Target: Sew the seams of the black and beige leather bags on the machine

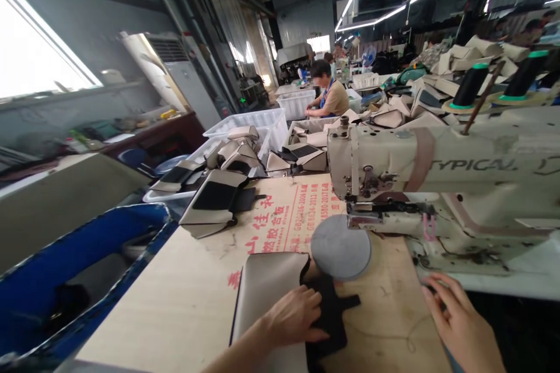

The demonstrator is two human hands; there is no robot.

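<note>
A beige leather-like sewn piece point(266, 285) with a black flap point(328, 315) and a short black tab lies on the wooden board in front of me. My left hand point(295, 315) is on its right side, fingers curled at the edge where beige meets black, thumb over the flap. At the right edge of the board is my right hand point(459, 320), fingers bent together by the machine's base; what they hold, if anything, I cannot make out. A grey round disc point(341, 246) lies just beyond the flap. The sewing machine point(394, 163) stands at the right.
Another beige-and-black piece point(214, 201) lies at the board's far left corner. Behind it, white plastic crates point(273, 125) hold similar pieces. A blue bin point(144, 218) stands left of the board point(175, 303). Black thread spools point(470, 86) top the machine. A person point(332, 96) sits farther back.
</note>
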